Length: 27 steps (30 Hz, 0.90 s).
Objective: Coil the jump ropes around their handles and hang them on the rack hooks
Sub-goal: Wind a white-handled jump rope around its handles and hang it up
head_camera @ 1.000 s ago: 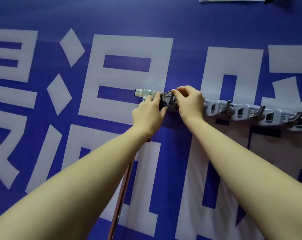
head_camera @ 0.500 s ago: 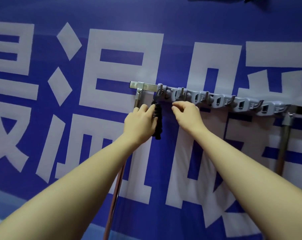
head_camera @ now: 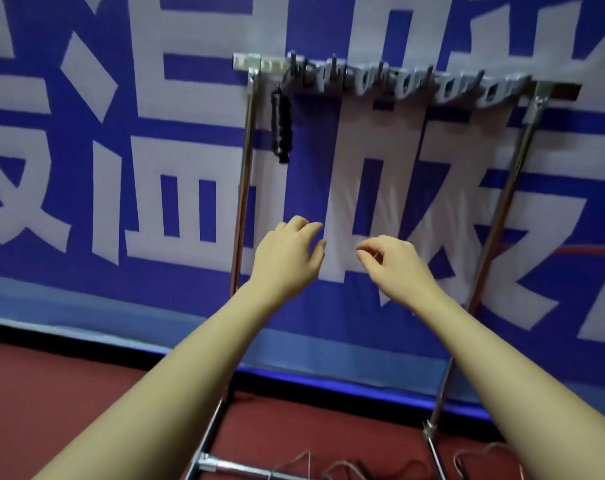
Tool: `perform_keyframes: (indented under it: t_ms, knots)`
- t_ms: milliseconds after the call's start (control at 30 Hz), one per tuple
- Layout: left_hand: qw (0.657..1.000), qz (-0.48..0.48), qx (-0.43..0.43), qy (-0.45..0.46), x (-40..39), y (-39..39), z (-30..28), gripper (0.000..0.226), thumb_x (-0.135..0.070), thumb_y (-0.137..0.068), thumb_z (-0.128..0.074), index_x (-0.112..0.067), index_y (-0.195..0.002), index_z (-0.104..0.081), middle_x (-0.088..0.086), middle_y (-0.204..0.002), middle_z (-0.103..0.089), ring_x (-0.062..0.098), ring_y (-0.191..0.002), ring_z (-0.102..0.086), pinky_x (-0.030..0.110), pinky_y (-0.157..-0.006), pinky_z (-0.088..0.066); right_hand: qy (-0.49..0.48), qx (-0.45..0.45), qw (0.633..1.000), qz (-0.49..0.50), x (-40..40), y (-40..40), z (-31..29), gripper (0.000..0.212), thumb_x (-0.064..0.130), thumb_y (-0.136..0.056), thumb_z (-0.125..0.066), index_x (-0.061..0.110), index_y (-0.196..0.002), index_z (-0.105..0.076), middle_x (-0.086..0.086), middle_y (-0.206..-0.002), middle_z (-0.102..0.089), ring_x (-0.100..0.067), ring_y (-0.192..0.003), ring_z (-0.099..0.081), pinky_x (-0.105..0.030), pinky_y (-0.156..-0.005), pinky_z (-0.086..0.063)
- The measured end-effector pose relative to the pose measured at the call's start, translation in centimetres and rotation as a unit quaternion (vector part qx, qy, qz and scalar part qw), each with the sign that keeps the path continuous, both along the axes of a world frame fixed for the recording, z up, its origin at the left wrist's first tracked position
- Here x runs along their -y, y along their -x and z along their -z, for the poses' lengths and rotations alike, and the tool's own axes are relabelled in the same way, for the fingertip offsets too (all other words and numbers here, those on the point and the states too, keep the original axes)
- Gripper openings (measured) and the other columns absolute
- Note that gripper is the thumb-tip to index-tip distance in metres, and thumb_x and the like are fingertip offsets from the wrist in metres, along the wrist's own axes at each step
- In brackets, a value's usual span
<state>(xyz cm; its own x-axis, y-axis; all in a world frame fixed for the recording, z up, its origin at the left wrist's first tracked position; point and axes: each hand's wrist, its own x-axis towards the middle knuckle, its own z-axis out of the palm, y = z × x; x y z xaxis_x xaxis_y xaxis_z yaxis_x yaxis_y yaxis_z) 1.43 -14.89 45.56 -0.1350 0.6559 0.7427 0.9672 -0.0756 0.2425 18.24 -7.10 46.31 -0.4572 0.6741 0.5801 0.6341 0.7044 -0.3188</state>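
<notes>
Fingers (head_camera: pixel 308 233) of the left hand (head_camera: pixel 287 261) were loosely curled and held nothing, and those of the right hand (head_camera: pixel 394 268) were likewise lightly bent and empty, thumb and forefinger close together with nothing visible between them. Both hands hung in mid-air in front of the rack (head_camera: pixel 245 174), well below its hook rail (head_camera: pixel 398 84) and between its two upright poles. One coiled jump rope (head_camera: pixel 281 128), a dark bundle wound round its handles, hung from the hook at the left end of the rail, just beside the rack's left pole and well apart from either hand. Near the foot of the rack, loose cords (head_camera: pixel 346 471) lay on the red floor (head_camera: pixel 86 393), too blurred to make out further. Behind the rack hung a blue banner (head_camera: pixel 121 150) with large white characters.
</notes>
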Motion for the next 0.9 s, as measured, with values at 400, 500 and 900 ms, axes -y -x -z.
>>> perform_keyframes:
  t_ms: [400,500,900]
  knots:
    - [0.964,0.003,0.085,0.253,-2.9,-2.6,23.5,0.036,-0.029,-0.098,-0.048,-0.017,-0.130,-0.058,0.006,-0.123,-0.057,0.030,-0.112,-0.054,0.037,-0.088,-0.044,0.230,0.088,0.969,0.029,-3.4,-3.3,23.1,0.021,0.026,-0.095,-0.052,0.019,-0.105,-0.069,0.000,-0.111,-0.066,-0.023,-0.108,-0.058,-0.038,-0.090,-0.047]
    - [0.948,-0.001,0.091,0.306,-4.0,-2.6,29.2,0.036,-0.029,-0.098,-0.047,-0.018,-0.131,-0.057,0.006,-0.123,-0.056,0.031,-0.112,-0.054,0.037,-0.088,-0.044,0.266,0.119,0.956,0.032,-4.5,-3.7,29.0,0.021,0.027,-0.094,-0.054,0.020,-0.107,-0.070,-0.001,-0.111,-0.066,-0.023,-0.110,-0.059,-0.038,-0.091,-0.047]
    - [0.902,0.033,-0.015,0.431,-6.7,-2.8,47.9,0.042,-0.038,-0.080,-0.035,-0.012,-0.075,-0.068,0.005,-0.072,-0.059,0.029,-0.064,-0.059,0.031,-0.052,-0.047,0.278,0.304,0.910,-0.042,-7.2,-2.6,47.7,0.041,0.031,-0.095,-0.054,0.028,-0.136,-0.051,0.003,-0.124,-0.052,-0.017,-0.123,-0.043,-0.029,-0.099,-0.036]
